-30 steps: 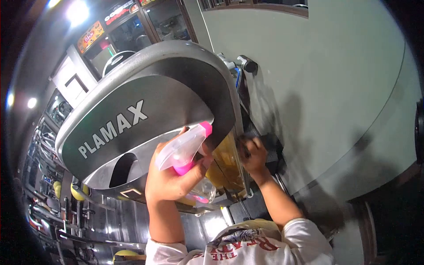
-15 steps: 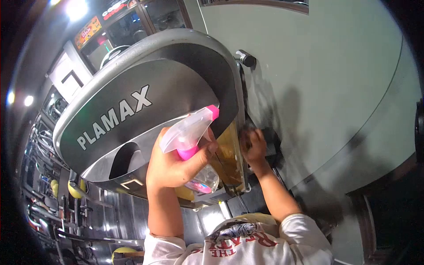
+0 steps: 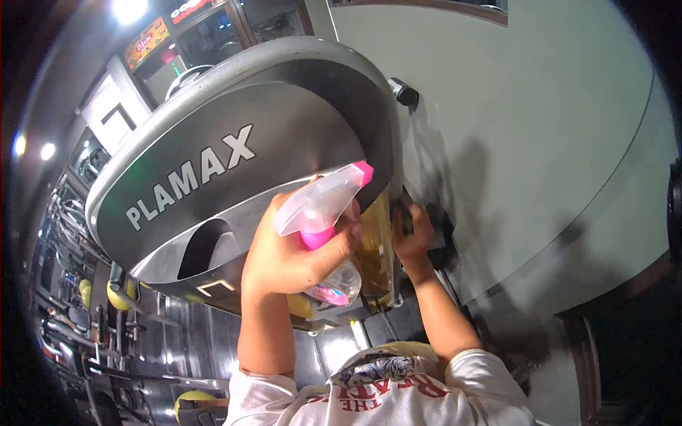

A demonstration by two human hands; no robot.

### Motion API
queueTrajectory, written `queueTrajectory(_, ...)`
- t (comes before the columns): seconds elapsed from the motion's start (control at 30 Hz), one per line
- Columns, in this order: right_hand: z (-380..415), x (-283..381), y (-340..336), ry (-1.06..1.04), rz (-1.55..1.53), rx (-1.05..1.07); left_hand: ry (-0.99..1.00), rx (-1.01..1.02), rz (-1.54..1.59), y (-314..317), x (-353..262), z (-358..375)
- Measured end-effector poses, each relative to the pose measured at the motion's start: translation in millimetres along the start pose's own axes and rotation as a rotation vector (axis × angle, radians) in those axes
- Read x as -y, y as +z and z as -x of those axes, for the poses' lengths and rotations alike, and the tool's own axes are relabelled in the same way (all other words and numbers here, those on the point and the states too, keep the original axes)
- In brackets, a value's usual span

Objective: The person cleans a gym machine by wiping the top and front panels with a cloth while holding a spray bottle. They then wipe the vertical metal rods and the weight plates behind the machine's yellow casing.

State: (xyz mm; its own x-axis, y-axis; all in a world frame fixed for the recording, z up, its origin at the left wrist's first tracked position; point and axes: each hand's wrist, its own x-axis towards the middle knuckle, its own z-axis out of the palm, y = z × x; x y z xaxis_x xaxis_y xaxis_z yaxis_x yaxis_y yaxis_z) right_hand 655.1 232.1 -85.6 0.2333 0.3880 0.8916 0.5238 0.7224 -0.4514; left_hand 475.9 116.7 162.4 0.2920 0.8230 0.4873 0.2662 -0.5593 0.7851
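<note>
My left hand [image 3: 288, 255] is wrapped round a clear spray bottle [image 3: 332, 287] with a pink collar and a translucent trigger head tipped in pink. The bottle is held in front of a large grey and black exercise machine [image 3: 305, 128] marked PLAMAX, its nozzle pointing up and to the right. My right hand [image 3: 415, 234] is at the machine's right side edge, beside the wall. Its fingers are curled round something dark at the edge, which I cannot make out against the shadow.
A grey-green wall [image 3: 540, 135] stands close on the right, with a dark round-ended bar [image 3: 405, 92] between it and the machine. On the left are more gym machines and yellow round pads [image 3: 121, 293]. Shiny dark floor [image 3: 213, 337] lies below.
My left hand and the spray bottle have shifted slightly right and up in view, as has the machine. My right hand has moved slightly at the side edge, its fingers changing position.
</note>
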Motion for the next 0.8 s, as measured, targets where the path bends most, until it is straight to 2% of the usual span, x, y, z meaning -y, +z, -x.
queueTrajectory(0.1,-81.7,60.6,-0.7,0.229,-0.112,-0.118,-0.108,-0.007,0.02,1.6,-6.9,2.5)
queueTrajectory(0.13,-76.6,55.4,-0.9,0.137,-0.072,-0.102,-0.137,-0.006,0.002,-0.4,-8.0,2.9)
queueTrajectory(0.2,-52.7,26.7,-0.4,-0.065,0.002,-0.072,-0.05,-0.006,-0.05,-2.8,-8.4,1.5)
queueTrajectory(0.23,-23.5,9.7,2.7,-0.07,0.03,-0.062,-0.026,-0.011,-0.051,-3.1,-6.8,1.4)
queueTrajectory(0.33,52.4,-9.1,-3.6,0.132,0.043,0.12,-0.012,-0.01,-0.006,-2.6,-2.2,2.9)
queueTrajectory(0.43,45.2,-12.5,-8.7,0.121,0.022,0.157,-0.065,0.002,-0.009,-0.2,-8.1,2.3)
queueTrajectory(0.53,-27.7,21.1,-11.3,0.07,-0.073,0.143,-0.033,0.006,-0.055,0.2,-6.6,0.1)
queueTrajectory(0.63,-43.7,28.7,-6.5,0.125,-0.043,0.148,-0.044,-0.003,-0.058,1.8,-6.0,2.1)
queueTrajectory(0.77,11.3,8.5,-7.1,0.02,-0.02,0.118,-0.045,-0.01,-0.048,0.1,-1.7,3.0)
queueTrajectory(0.8,17.5,2.9,-8.5,0.054,-0.023,0.149,-0.032,-0.015,-0.03,1.5,-0.3,3.1)
